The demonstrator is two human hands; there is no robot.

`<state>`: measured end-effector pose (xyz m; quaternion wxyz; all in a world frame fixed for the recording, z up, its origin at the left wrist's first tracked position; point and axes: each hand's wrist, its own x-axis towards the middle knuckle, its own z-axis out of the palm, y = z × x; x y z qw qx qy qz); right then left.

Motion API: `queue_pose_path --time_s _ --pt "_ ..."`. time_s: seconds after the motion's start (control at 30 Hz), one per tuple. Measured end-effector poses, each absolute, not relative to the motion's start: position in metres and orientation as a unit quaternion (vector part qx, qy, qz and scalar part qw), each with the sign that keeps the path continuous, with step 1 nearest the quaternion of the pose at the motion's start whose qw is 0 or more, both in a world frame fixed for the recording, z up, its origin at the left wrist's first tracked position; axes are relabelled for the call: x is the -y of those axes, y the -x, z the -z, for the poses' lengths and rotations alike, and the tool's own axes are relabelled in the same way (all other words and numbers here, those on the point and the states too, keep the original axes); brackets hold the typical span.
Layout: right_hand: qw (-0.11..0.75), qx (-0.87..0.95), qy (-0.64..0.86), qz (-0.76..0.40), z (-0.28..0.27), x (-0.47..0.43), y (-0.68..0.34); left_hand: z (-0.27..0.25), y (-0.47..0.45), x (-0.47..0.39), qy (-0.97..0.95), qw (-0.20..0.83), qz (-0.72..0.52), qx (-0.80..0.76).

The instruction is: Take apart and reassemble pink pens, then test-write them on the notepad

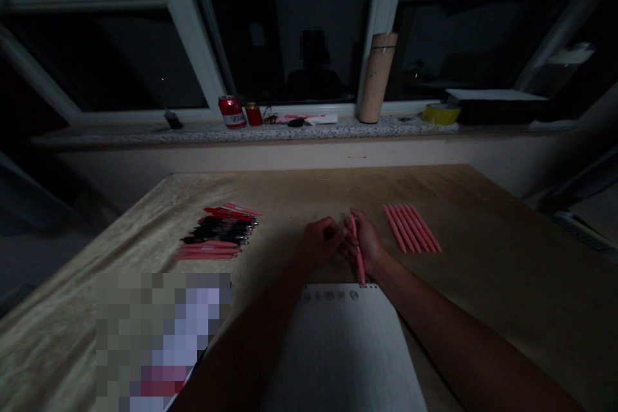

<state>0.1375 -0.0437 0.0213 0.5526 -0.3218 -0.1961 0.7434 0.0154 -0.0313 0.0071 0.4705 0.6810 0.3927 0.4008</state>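
A pink pen point(360, 264) is in my right hand point(369, 241), whose fingers are closed around it. The pen slants, and its lower end reaches the top edge of a spiral notepad point(347, 347). My left hand point(318, 241) is close beside it, fingers curled toward the right fingertips; whatever they pinch, if anything, is too dark to make out. Small dark marks run along the top of the notepad page. Several pink pens point(410, 228) lie side by side in a row to the right. On the left is a pile of black pens point(224, 230) with red and pink ones.
A brown cloth point(483, 283) covers the table. At lower left is a blurred-out patch point(193, 328). Along the windowsill point(193, 135) stand a red can point(232, 112), a small jar point(253, 114), a tall tan cylinder point(378, 80) and a yellow tape roll point(440, 114).
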Motion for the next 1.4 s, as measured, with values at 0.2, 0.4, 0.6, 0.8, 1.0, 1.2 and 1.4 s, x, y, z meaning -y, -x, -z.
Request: queue_pose_path --time_s 0.2,0.4,0.6,0.8,1.0,1.2,1.4 --pt "0.554 0.203 0.321 -0.741 -0.0214 0.0441 -0.1375 -0.005 -0.0153 0.0325 -0.679 0.477 -0.41 -0.379" --pt "0.546 0.2 0.329 -0.744 -0.0193 0.0424 -0.1387 -0.0036 -0.0145 0.0308 -0.683 0.475 -0.399 -0.386" --pt "0.546 0.207 0.326 -0.744 -0.0188 0.042 -0.1397 -0.0027 -0.0141 0.0304 -0.688 0.473 -0.396 -0.382" --pt "0.55 0.212 0.322 -0.741 -0.0185 0.0434 -0.1392 -0.0048 -0.0149 0.032 -0.685 0.472 -0.397 -0.387" --pt "0.546 0.2 0.342 -0.738 -0.0196 0.0429 -0.1394 -0.0048 -0.0144 0.0313 -0.701 0.446 -0.387 -0.4" --pt "0.553 0.204 0.324 -0.74 -0.0203 0.0432 -0.1392 -0.0045 -0.0151 0.0321 -0.702 0.442 -0.393 -0.396" --pt "0.551 0.211 0.313 -0.744 -0.0182 0.0433 -0.1397 -0.0028 -0.0141 0.0303 -0.698 0.454 -0.39 -0.394"
